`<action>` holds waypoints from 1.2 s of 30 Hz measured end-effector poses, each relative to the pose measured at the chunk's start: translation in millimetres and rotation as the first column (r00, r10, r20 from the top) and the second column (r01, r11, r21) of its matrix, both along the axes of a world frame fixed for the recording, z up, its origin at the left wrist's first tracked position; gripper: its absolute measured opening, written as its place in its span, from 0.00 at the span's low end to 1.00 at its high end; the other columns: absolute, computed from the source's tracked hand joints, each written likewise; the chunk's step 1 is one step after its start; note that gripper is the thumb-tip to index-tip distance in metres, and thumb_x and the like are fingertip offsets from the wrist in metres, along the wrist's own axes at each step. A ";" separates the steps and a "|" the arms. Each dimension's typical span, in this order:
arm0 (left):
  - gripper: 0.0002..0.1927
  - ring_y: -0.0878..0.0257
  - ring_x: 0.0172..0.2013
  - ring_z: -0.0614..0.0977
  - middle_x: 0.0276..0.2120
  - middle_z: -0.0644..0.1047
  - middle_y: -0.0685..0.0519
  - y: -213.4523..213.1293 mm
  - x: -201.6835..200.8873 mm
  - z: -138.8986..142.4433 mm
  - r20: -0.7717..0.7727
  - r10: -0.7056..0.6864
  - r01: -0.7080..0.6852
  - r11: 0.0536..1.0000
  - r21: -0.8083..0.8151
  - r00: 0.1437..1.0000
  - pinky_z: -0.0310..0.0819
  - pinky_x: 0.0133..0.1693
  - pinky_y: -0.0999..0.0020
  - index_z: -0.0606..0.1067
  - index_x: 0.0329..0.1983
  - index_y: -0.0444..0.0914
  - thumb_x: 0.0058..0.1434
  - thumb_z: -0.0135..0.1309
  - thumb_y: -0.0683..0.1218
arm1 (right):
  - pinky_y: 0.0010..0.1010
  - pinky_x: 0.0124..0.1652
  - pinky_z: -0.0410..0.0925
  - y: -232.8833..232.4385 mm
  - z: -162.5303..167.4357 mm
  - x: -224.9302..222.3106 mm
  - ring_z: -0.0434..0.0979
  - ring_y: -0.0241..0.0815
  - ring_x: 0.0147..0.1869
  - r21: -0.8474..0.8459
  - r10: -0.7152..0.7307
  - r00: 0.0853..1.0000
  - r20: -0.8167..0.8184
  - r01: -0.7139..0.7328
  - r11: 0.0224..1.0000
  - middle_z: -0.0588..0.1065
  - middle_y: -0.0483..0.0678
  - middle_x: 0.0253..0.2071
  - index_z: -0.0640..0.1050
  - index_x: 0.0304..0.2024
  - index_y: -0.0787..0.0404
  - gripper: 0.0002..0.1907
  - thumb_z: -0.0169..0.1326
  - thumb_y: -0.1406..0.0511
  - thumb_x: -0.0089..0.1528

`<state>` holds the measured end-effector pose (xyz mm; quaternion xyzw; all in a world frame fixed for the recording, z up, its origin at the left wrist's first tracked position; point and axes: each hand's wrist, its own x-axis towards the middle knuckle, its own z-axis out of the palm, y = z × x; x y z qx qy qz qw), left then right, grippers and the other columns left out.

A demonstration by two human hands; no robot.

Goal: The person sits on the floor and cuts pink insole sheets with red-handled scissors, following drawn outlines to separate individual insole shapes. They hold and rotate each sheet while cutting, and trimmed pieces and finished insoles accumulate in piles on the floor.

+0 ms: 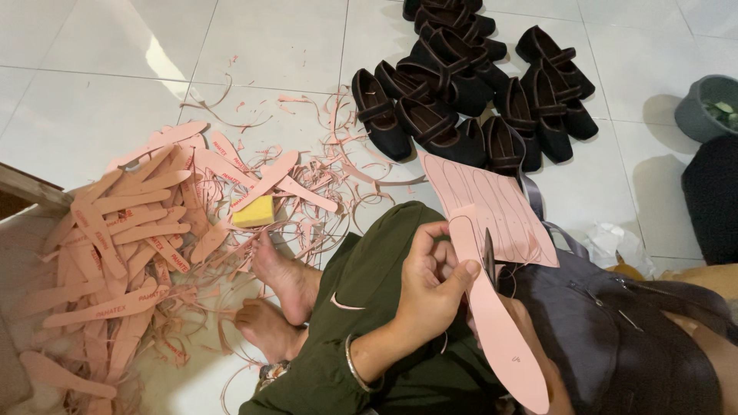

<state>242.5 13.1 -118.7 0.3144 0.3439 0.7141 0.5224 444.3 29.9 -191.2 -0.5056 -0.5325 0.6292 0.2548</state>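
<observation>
One hand, the left, shows clearly: its fingers curl and its thumb presses flat, pinching a pink insole held up over the lap. A dark pair of scissors stands against the insole's edge just beside the thumb; the right hand is hidden behind the insole, so its grip cannot be told. Behind the insole lies a pink sheet marked with outlines. Bare feet rest on the tiled floor. To the left spreads a heap of cut insoles and thin offcuts, with a yellow sponge among them. Farther off stand black shoes.
</observation>
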 end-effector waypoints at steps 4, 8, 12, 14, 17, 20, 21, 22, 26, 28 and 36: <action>0.22 0.74 0.27 0.74 0.30 0.73 0.55 1.1 0.4 -1.8 0.018 -0.015 0.014 1.000 0.028 1.000 0.68 0.29 0.79 0.63 0.60 0.32 0.65 0.55 0.34 | 0.26 0.24 0.64 1.3 -0.3 -0.6 0.69 0.32 0.24 -0.003 0.000 1.000 -0.003 0.000 1.000 0.72 0.43 0.25 0.78 0.37 0.66 0.14 0.53 0.60 0.63; 0.17 0.74 0.30 0.75 0.34 0.76 0.54 4.8 -1.0 -9.1 0.085 -0.033 0.030 0.999 0.037 0.996 0.70 0.31 0.79 0.64 0.55 0.33 0.66 0.53 0.36 | 0.26 0.24 0.64 4.2 -1.6 -1.8 0.69 0.32 0.24 -0.006 0.002 1.000 -0.001 -0.002 1.000 0.72 0.43 0.25 0.79 0.37 0.66 0.14 0.53 0.59 0.63; 0.07 0.74 0.28 0.75 0.30 0.77 0.54 10.0 -1.5 -19.2 0.053 0.002 -0.002 1.000 -0.001 0.999 0.70 0.30 0.79 0.68 0.42 0.33 0.73 0.53 0.40 | 0.26 0.23 0.63 7.0 -3.6 -3.1 0.69 0.32 0.23 0.003 0.004 1.000 -0.004 -0.004 1.000 0.72 0.43 0.24 0.79 0.36 0.66 0.15 0.53 0.59 0.63; 0.07 0.73 0.25 0.76 0.27 0.77 0.54 11.4 -0.1 -23.1 0.037 -0.012 0.012 1.000 -0.016 0.999 0.69 0.26 0.78 0.68 0.38 0.35 0.70 0.54 0.40 | 0.26 0.23 0.63 7.9 -4.3 -3.3 0.69 0.32 0.23 0.001 0.003 1.000 -0.005 -0.003 1.000 0.72 0.43 0.24 0.79 0.36 0.66 0.15 0.53 0.59 0.63; 0.08 0.73 0.23 0.76 0.25 0.77 0.54 9.6 5.1 -26.3 0.048 -0.075 0.077 0.996 -0.048 0.996 0.68 0.23 0.78 0.68 0.36 0.35 0.70 0.55 0.41 | 0.26 0.23 0.63 9.1 -5.1 -3.7 0.69 0.32 0.22 -0.012 -0.007 1.000 -0.009 0.006 1.000 0.72 0.43 0.23 0.79 0.35 0.65 0.15 0.53 0.58 0.63; 0.09 0.73 0.21 0.76 0.24 0.77 0.54 9.5 6.8 -27.8 0.057 -0.115 0.119 0.990 -0.070 0.992 0.68 0.22 0.77 0.68 0.35 0.35 0.69 0.55 0.41 | 0.26 0.22 0.63 8.4 -5.3 -5.2 0.69 0.32 0.22 -0.008 -0.009 1.000 -0.008 0.009 1.000 0.72 0.43 0.23 0.79 0.35 0.65 0.16 0.52 0.58 0.63; 0.09 0.73 0.20 0.75 0.24 0.77 0.54 9.7 6.9 -28.2 0.057 -0.121 0.125 0.989 -0.075 0.991 0.68 0.21 0.77 0.68 0.35 0.35 0.69 0.55 0.41 | 0.26 0.22 0.63 9.0 -5.4 -6.5 0.69 0.32 0.22 -0.007 -0.008 1.000 -0.005 0.008 1.000 0.72 0.43 0.23 0.79 0.35 0.65 0.16 0.52 0.58 0.63; 0.09 0.73 0.21 0.75 0.24 0.77 0.54 9.9 6.8 -28.4 0.055 -0.116 0.120 0.990 -0.078 0.992 0.68 0.21 0.77 0.68 0.35 0.35 0.69 0.55 0.41 | 0.26 0.22 0.63 8.3 -5.1 -7.4 0.69 0.32 0.22 -0.007 -0.011 1.000 -0.006 0.011 1.000 0.72 0.42 0.23 0.79 0.35 0.65 0.16 0.52 0.58 0.63; 0.09 0.73 0.21 0.75 0.24 0.77 0.54 8.2 7.6 -28.8 0.059 -0.103 0.105 0.993 -0.048 0.993 0.67 0.22 0.77 0.68 0.35 0.34 0.70 0.55 0.40 | 0.26 0.22 0.63 6.1 -1.9 -11.2 0.68 0.32 0.21 -0.010 -0.018 1.000 0.001 0.018 1.000 0.72 0.42 0.22 0.79 0.34 0.65 0.16 0.52 0.57 0.63; 0.09 0.73 0.21 0.74 0.24 0.77 0.54 8.0 7.6 -28.7 0.076 -0.107 0.110 0.993 -0.037 0.991 0.66 0.21 0.77 0.68 0.36 0.35 0.70 0.55 0.41 | 0.26 0.21 0.63 5.8 -0.8 -13.2 0.68 0.32 0.21 -0.019 -0.029 1.000 0.002 0.029 0.999 0.72 0.42 0.22 0.80 0.34 0.65 0.17 0.52 0.57 0.63; 0.11 0.76 0.26 0.72 0.25 0.75 0.57 12.2 1.8 -27.8 -0.089 -0.012 0.012 1.000 0.002 0.996 0.65 0.27 0.79 0.69 0.34 0.34 0.72 0.55 0.41 | 0.27 0.20 0.63 7.1 -9.3 -10.3 0.69 0.33 0.20 -0.045 -0.087 0.994 0.069 0.090 0.995 0.73 0.43 0.21 0.80 0.33 0.65 0.18 0.52 0.56 0.63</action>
